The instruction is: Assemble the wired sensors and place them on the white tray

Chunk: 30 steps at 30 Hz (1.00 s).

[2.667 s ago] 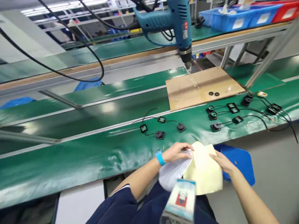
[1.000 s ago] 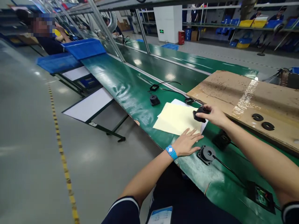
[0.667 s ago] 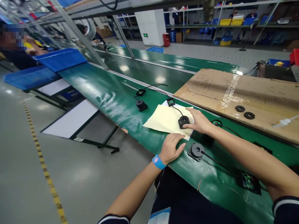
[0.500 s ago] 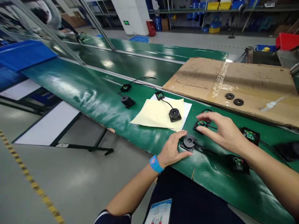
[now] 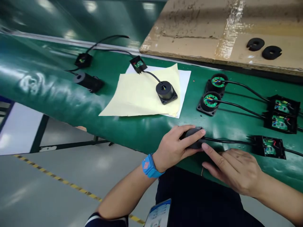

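Observation:
My left hand (image 5: pixel 174 143), with a blue wristband, is closed around a black round housing (image 5: pixel 196 132) at the bench's near edge. The fingers hide much of its top. A black cable (image 5: pixel 227 142) runs from this housing to a black box with a green circuit board (image 5: pixel 270 147). My right hand (image 5: pixel 236 170) holds nothing; its index finger points at the housing's right side and appears to touch it, the thumb apart below. Behind the hands stand two black housings with round green boards, a nearer one (image 5: pixel 209 103) and a farther one (image 5: pixel 216 83).
Cream paper (image 5: pixel 139 94) on a white sheet carries another black housing (image 5: pixel 165 92), cabled to a small board box (image 5: pixel 138 64). Farther left lies a tilted black housing (image 5: pixel 88 82). Two black slotted rings (image 5: pixel 255 44) rest on cardboard (image 5: pixel 189 34) at the back.
My left hand has closed over the near housing. My right hand has moved from the housings behind toward the near one, its index finger now extended. The view has tilted down.

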Tool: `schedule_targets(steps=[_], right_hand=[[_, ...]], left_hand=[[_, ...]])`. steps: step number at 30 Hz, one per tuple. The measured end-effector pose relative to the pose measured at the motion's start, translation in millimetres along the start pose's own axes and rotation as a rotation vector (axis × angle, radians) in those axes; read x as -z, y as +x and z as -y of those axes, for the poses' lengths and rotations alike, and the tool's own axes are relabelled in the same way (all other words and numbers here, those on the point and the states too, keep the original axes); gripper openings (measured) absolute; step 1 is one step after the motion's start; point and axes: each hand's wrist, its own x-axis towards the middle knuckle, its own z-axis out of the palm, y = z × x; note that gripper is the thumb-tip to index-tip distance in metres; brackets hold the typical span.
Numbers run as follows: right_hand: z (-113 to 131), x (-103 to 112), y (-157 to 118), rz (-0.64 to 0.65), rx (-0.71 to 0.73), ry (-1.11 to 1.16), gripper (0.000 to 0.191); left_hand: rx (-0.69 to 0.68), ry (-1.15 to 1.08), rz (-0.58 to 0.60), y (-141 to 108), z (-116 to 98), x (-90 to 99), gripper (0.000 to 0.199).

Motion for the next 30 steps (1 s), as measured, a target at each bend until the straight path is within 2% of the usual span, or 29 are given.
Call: schedule_targets(steps=[4,10,13,16,19,22,26,30], right_hand=[[-4.4,-1.7,4.3,0.054,-0.034,0.022,0.071],[-7.8,3.2,17.1,0.063,-0.088,0.139,0.035],[-6.1,3.1,22.1,0.061,-0.122,0.164,0.03],[-6.2,1.6,24.3,0.03,-0.102,0.148,0.03],[-10.1,-0.4,22.3,-0.001,-0.047,0.131,0.033],[-13.9,-1.2,13.6,-0.076,-0.033,0.215,0.037],[-12.0,-0.2,-6.6,-0.106,-0.213,0.305,0.039],[-6.7,0.0,-25.5,-0.115,-0.313,0.314,0.065]], left_hand=[[0.005,-0.012,0.06,5.1,3.5,4.1,0.037],[-0.042,-0.005,0.04,7.8,3.8,4.9,0.035],[-0.036,-0.05,0.017,6.9,4.6,2.9,0.036],[0.012,-0.125,0.027,6.2,6.5,1.1,0.04],[0.048,-0.214,0.093,7.2,8.1,-0.1,0.049],[0.092,-0.388,0.12,8.3,5.4,0.1,0.058],[0.245,-0.719,0.118,8.0,-11.4,0.9,0.07],[0.334,-0.961,0.156,3.7,-39.0,-4.5,0.054]])
